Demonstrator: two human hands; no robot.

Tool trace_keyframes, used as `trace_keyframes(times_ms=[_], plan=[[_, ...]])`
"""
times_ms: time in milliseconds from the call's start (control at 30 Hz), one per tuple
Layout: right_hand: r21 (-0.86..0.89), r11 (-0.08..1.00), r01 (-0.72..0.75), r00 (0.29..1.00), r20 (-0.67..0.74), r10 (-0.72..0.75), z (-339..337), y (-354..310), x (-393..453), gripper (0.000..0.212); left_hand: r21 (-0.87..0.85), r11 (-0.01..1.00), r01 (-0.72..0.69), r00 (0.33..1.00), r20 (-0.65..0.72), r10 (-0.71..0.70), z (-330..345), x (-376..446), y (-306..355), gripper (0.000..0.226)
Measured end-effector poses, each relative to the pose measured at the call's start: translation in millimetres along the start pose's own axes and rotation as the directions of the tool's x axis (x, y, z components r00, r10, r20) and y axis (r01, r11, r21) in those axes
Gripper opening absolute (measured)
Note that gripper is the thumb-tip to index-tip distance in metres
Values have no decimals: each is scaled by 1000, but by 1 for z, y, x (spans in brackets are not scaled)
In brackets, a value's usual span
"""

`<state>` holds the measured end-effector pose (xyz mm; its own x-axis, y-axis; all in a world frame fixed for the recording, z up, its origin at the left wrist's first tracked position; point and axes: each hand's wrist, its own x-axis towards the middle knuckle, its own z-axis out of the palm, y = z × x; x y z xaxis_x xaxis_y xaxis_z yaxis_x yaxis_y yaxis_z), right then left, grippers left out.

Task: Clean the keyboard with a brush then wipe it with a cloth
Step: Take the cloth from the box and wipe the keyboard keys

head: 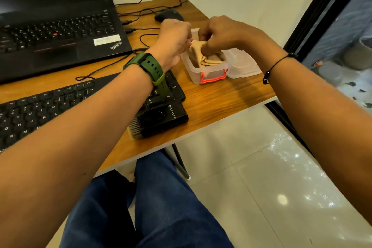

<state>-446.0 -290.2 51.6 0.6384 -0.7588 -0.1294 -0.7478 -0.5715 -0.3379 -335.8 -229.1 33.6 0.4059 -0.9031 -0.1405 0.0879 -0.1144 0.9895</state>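
Note:
A black keyboard (40, 110) lies at the left on the wooden table (217, 102), partly under my left forearm. A black brush (161, 119) with pale bristles rests on its side at the keyboard's right end. A folded tan cloth (209, 58) sits in a clear plastic box (203, 75) with a red-orange latch. My left hand (175, 44) and my right hand (221, 34) meet over the box, both with fingers pinched on the cloth's top.
An open black laptop (60, 32) stands at the back left with cables trailing. A black mouse (169, 15) lies behind my hands. The box's clear lid (243, 64) rests to the box's right. The table edge runs close to the brush; tiled floor below.

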Motion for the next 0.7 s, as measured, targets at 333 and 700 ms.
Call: trace_keyframes(times_ms=[333, 700], plan=[[497, 862, 103, 945, -320, 71, -16, -11, -21, 9, -55, 996, 68, 997, 30, -66, -8, -13, 14, 22], [291, 909, 299, 899, -405, -166, 18, -68, -45, 40, -401, 871, 284, 957, 182, -228, -60, -39, 32, 11]])
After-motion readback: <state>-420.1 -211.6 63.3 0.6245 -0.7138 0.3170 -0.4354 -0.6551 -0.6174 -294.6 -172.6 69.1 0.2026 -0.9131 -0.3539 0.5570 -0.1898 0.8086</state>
